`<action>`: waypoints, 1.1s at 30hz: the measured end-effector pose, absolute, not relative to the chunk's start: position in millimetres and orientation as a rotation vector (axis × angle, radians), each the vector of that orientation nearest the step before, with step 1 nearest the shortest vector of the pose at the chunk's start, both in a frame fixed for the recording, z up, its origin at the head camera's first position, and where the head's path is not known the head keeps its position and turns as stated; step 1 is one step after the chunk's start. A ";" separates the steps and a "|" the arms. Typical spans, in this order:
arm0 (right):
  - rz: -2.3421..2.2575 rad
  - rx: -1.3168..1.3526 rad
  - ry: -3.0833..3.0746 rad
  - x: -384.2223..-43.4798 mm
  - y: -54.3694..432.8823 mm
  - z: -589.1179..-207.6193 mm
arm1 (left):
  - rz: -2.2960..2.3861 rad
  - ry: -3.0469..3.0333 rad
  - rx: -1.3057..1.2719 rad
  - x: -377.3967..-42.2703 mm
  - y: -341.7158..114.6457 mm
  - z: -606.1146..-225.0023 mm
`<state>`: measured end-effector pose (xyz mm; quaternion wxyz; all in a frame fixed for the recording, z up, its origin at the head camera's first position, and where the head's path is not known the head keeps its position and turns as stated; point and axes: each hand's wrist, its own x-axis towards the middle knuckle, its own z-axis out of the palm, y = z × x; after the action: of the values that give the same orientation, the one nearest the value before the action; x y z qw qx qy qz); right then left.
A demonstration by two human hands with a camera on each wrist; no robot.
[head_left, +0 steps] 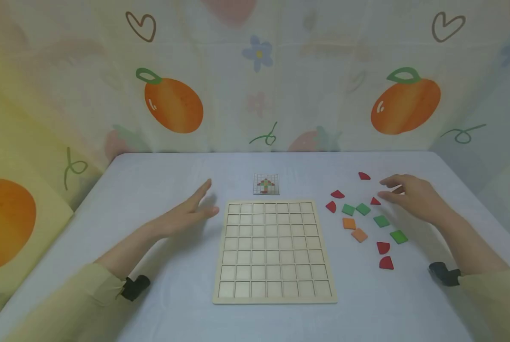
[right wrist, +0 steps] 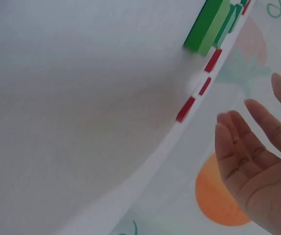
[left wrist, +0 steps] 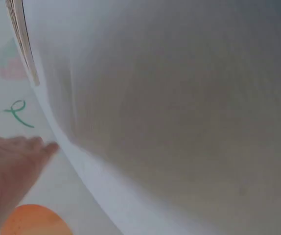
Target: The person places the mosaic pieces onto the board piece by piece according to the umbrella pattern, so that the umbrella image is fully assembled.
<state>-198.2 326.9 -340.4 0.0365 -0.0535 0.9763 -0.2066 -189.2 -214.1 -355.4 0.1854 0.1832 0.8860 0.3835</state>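
My left hand [head_left: 182, 216] hovers beside the left edge of a pale wooden grid board [head_left: 218, 256], fingers extended and thumb apart, holding nothing. On the right, my right hand [head_left: 413, 195] is above the table near a red triangle [head_left: 375, 201] and a red quarter-round piece [head_left: 364, 176]. Its fingers are relaxed and nothing is between them; the right wrist view shows that hand [right wrist: 258, 161] with loosely bent fingers. Green squares [head_left: 381, 221], orange squares [head_left: 349, 223] and more red quarter-rounds [head_left: 383, 247] lie scattered between the board and this hand.
Behind the board lies a small pattern card [head_left: 266, 184] with a coloured figure on a grid. A white cloth covers the table [head_left: 165, 294]. Printed fabric [head_left: 280, 95] with oranges and flowers hangs along the back and sides.
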 end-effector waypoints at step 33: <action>-0.626 -0.166 2.898 -209.5 320.7 -359.3 | 0.661 2.570 0.908 -178.9 -203.9 -377.0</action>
<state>-209.5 320.7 -359.3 0.0858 -0.0556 0.9723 -0.2101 -178.9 -203.9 -377.0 0.1678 0.3192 0.9033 0.2322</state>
